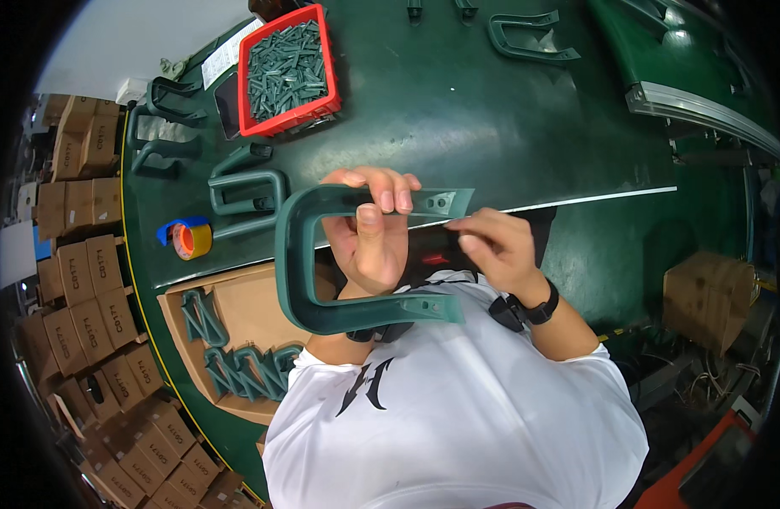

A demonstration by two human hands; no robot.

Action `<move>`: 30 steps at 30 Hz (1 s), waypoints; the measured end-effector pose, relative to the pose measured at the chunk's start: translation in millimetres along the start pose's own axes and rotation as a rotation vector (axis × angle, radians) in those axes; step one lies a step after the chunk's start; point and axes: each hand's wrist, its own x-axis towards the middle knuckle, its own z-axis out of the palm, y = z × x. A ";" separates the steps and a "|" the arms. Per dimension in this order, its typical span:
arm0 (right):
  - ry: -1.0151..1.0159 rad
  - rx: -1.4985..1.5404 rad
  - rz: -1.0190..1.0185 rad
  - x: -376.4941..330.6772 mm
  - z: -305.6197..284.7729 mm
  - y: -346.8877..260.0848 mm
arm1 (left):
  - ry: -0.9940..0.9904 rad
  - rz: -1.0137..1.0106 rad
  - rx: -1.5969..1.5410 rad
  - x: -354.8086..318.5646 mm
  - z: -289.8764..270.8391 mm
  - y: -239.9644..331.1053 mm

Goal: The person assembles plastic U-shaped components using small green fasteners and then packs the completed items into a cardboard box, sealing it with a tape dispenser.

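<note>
A dark green U-shaped handle [298, 254] is held up in front of my chest, its open side facing right. My left hand [374, 225] grips its upper arm, thumb on the near side and fingers over the top. Both ends of the handle show small holes. My right hand [498, 246] is beside the tip of the upper arm, thumb and fingers drawn together; whatever they pinch, if anything, is too small to make out. Behind the left hand, more green handles [247, 191] lie on the green table [424, 110].
Small green pieces fill a red bin [329, 64] at the back. A tape roll [190, 239] sits on the table's left side. Below it, an open carton [237, 293] contains several green handles. Stacked cartons [93, 263] line the far left; another box [704, 297] stands right.
</note>
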 end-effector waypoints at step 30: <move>-0.194 0.788 0.393 -4.7 -19.4 -5.1 | -0.025 -0.399 -0.536 -0.6 -19.7 7.0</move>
